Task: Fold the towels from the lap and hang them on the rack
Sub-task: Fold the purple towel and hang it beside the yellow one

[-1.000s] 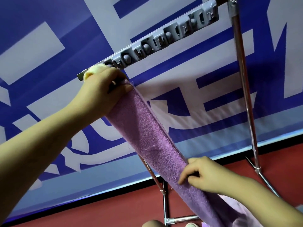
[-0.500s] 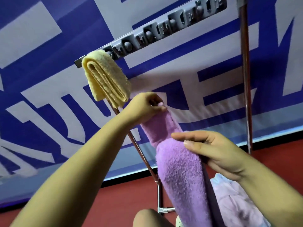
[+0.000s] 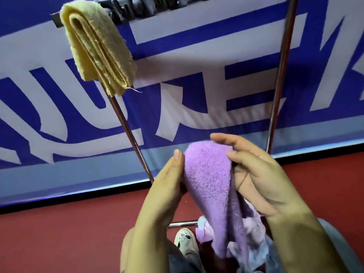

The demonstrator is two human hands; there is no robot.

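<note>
I hold a purple towel upright between both hands, doubled over with its fold at the top. My left hand presses flat against its left side with straight fingers; its thumb is hidden. My right hand curls its fingers over the fold's top and right edge. The towel's lower end hangs into my lap. A folded yellow towel hangs over the left end of the rack's top bar, well above and left of my hands.
The rack's two metal poles, the left one and the right one, slant down on either side of my hands. Pale pink towels lie bunched in my lap. A shoe rests on the red floor. A blue and white banner stands behind the rack.
My left hand came down from the rack bar with the purple towel's top end, uncovering the yellow towel. The purple towel is now doubled over between both hands, lower than before.
</note>
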